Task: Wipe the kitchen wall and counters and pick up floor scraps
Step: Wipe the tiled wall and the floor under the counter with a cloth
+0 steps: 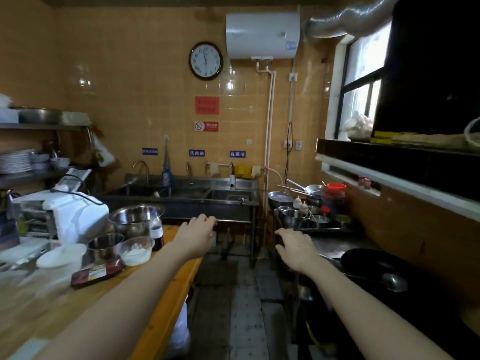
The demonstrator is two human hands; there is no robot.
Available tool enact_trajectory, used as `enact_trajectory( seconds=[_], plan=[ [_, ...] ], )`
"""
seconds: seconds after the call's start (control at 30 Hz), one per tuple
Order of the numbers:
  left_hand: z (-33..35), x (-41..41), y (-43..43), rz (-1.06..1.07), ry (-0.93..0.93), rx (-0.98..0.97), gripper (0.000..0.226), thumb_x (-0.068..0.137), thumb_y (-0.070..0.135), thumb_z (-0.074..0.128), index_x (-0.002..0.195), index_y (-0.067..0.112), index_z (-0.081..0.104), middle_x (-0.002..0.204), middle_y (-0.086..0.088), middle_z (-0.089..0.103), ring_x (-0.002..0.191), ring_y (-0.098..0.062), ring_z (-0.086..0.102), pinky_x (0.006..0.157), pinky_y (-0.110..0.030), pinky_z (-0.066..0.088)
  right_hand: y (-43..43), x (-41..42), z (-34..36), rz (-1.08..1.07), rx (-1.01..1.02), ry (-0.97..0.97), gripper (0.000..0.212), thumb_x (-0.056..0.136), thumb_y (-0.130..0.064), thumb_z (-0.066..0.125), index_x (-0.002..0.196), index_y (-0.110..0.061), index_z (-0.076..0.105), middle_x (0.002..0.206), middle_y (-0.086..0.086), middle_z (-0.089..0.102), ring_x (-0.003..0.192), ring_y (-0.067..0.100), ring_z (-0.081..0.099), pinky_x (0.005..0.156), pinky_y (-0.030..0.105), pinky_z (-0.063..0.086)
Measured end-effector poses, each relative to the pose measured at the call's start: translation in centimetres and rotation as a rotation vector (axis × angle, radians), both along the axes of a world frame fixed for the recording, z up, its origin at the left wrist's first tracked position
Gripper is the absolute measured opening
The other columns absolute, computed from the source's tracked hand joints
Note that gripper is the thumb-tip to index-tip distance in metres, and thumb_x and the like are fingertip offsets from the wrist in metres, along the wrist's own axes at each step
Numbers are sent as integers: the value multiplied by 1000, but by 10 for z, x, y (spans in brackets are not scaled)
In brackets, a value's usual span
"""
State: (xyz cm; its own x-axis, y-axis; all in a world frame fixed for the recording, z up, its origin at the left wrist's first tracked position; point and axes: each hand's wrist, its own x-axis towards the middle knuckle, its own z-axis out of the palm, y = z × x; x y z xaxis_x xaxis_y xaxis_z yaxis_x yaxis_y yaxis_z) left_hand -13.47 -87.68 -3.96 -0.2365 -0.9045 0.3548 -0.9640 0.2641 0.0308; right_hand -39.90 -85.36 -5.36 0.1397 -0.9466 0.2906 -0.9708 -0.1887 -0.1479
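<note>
Both hands empty, apart, fingers loosely spread: left hand [195, 236] over wooden counter [166, 294] end, right hand [296, 249] at steel stove counter [335, 245] edge. Wiping probably not started; next needs a cloth, maybe yellow rag [243, 171] at 12 o'clock by tiled wall [135, 87]. Clear plastic bowl [137, 250] at 9 holds white powder; steel bowl [135, 219] looks empty. Floor [246, 320] scraps unclear.

1. A working commercial kitchen — a long stainless triple sink [207, 194] with labelled basins runs along the tiled back wall [130, 87].
2. Steel mixing bowls [135, 219] crowd the wooden tabletop [166, 302] on the left; stacked plates [15, 161] fill a shelf above.
3. On the right, a black wok [368, 266] with a ladle [392, 281] sits under a dark extractor hood [428, 74] — a silver duct [345, 19] leads off it.
4. A water heater [262, 35] and no-smoking sign [206, 126] hang on the wall.
</note>
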Motion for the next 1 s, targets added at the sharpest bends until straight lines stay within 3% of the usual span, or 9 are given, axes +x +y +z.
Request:
enact_trajectory(
  seconds=[0.23,0.67,1.0],
  plan=[
    [-3,-9,-165,-11,-11,21,36,92,28,49,127,23,41,124,-4,48,114,-24,49,96,-41,39,-164,-7,-6,10,-6,-8,44,92,-25,47,136,-20,41,132,6,52,123,27,47,103,43,34],
    [-16,29,-513,15,1,135,37,93,29,50,129,23,43,133,-5,46,119,-24,47,97,-41,40,-486,12,-40,-43,69,-42,48,91,-21,49,138,-19,40,138,4,48,129,27,40,109,44,27],
    [-50,-12,-732,8,-55,198,34,95,27,44,128,20,42,135,-7,43,123,-27,42,100,-42,36,-706,-26,-70,-94,0,-83,43,85,-18,48,128,-22,49,130,0,55,123,24,44,102,36,30]
  ],
)
